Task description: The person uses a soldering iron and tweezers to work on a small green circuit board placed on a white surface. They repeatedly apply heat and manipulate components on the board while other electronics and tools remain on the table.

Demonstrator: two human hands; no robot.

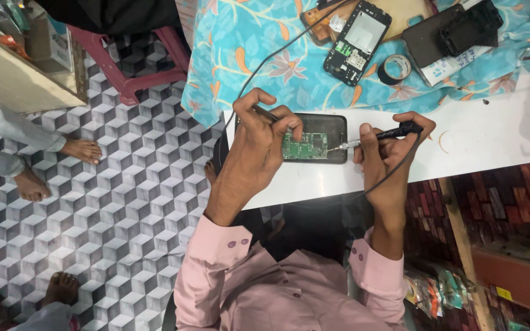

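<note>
A small green circuit board (307, 146) lies on a dark rectangular pad (329, 127) on the white tabletop (486, 132). My left hand (259, 138) rests on the board's left end and pinches a thin metal tool, likely tweezers (266, 113). My right hand (386, 153) grips a black-handled soldering iron (380, 135) whose metal tip points left at the board's right edge. A thin black cord (400, 168) runs from the iron down around my right wrist.
A floral blue cloth (259, 55) covers the far table, bearing an opened phone (358, 40), a roll of black tape (394, 68) and dark phone parts (455, 30). Other people's bare feet (81, 149) stand on the cube-patterned floor at left, near a red stool (131, 83).
</note>
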